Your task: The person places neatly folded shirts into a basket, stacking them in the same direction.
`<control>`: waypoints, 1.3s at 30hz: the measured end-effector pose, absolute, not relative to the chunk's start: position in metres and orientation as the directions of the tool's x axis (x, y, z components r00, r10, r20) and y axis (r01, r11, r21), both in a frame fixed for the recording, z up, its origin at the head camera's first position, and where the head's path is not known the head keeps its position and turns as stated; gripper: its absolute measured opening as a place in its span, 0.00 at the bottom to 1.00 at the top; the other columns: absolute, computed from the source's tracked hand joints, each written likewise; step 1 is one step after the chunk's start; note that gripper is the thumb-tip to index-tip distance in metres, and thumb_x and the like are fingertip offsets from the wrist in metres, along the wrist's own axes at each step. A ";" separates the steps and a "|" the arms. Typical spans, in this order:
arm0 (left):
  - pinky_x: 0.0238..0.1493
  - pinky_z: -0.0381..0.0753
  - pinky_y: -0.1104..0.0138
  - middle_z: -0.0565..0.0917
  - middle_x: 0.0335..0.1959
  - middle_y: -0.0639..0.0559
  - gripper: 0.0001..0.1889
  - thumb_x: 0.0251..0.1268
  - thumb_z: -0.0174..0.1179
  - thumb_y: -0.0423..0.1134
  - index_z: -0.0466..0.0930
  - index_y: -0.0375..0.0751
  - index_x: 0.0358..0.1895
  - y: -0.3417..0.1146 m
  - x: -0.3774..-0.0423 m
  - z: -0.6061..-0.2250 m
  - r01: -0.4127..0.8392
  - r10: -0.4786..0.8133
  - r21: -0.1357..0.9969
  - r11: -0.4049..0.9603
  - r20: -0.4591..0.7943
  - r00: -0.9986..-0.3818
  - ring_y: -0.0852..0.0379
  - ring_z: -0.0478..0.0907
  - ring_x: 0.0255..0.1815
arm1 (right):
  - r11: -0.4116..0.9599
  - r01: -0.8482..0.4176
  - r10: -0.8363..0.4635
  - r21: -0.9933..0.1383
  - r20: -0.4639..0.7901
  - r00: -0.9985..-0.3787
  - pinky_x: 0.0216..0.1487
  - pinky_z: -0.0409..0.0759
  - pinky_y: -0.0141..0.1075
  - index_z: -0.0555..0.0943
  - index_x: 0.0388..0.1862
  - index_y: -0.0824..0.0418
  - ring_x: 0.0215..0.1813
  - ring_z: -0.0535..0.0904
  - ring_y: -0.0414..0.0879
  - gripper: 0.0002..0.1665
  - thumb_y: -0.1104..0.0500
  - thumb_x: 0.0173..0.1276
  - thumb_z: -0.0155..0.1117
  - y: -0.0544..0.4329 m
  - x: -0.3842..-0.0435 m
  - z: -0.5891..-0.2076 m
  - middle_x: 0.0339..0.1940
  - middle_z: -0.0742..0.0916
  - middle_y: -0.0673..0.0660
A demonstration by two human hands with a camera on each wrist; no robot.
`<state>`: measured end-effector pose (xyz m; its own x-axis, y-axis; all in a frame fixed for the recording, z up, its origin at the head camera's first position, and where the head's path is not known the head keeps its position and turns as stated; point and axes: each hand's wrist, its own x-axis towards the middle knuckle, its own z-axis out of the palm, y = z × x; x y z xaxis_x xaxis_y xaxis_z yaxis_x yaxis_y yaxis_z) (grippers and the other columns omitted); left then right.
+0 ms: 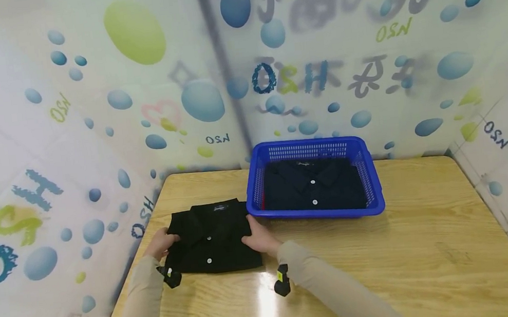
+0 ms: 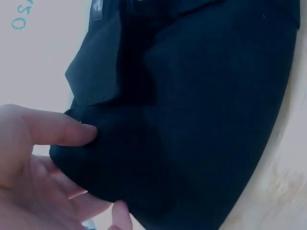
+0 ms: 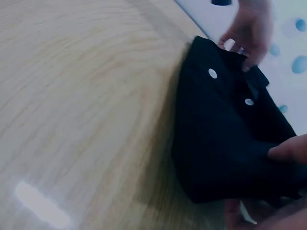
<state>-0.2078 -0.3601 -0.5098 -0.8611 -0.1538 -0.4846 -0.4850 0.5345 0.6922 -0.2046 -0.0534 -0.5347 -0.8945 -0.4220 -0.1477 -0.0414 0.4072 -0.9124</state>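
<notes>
A folded black shirt (image 1: 230,238) with white buttons and a collar label is held by its two sides at the left of the table. My left hand (image 1: 161,243) grips its left edge, thumb on top and fingers underneath, as the left wrist view of the shirt (image 2: 192,105) shows. On the opposite edge my right hand (image 1: 261,236) pinches the cloth, its thumb on top and fingers below in the right wrist view. Seen there, the shirt's near edge (image 3: 192,158) stands off the wooden surface. Up and to the right is a blue basket (image 1: 318,215) with another folded dark shirt (image 1: 331,189) inside.
The wooden table (image 1: 430,243) extends to the right and in front of the basket. Printed wall sheeting (image 1: 340,46) with bubbles and letters encloses the table at the back and both sides. The basket stands close to the back edge.
</notes>
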 end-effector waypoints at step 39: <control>0.63 0.61 0.42 0.58 0.68 0.24 0.33 0.73 0.49 0.36 0.46 0.22 0.72 -0.315 -0.199 -0.448 -0.180 0.015 0.768 0.614 -0.239 -0.971 0.29 0.58 0.67 | 0.401 -0.355 -0.568 -0.844 0.074 -0.819 0.63 0.67 0.52 0.55 0.68 0.69 0.56 0.76 0.61 0.36 0.69 0.66 0.60 0.012 -0.225 -0.448 0.65 0.70 0.74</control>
